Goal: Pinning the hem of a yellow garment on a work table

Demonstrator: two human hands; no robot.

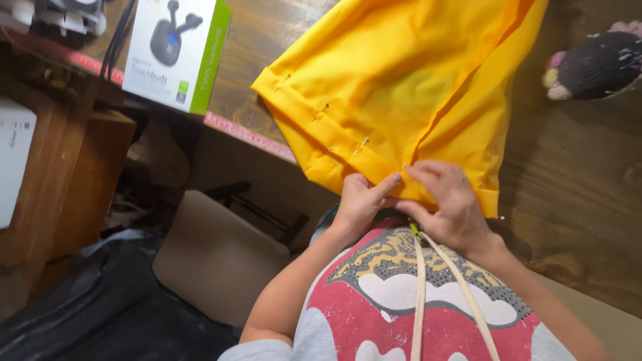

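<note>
Left hand (359, 200) and right hand (447, 200) both pinching the folded hem of yellow fabric (401, 80) at the counter (575, 167) edge, fingertips partly buried in the fold. 4 pins (361, 145) along the hem, small and hard to make out. Fabric's far end cut off above; white box (175, 50) at left.

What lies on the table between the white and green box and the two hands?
In the head view, the folded hem of the yellow fabric, with several pins, on the brown wooden table.
</note>
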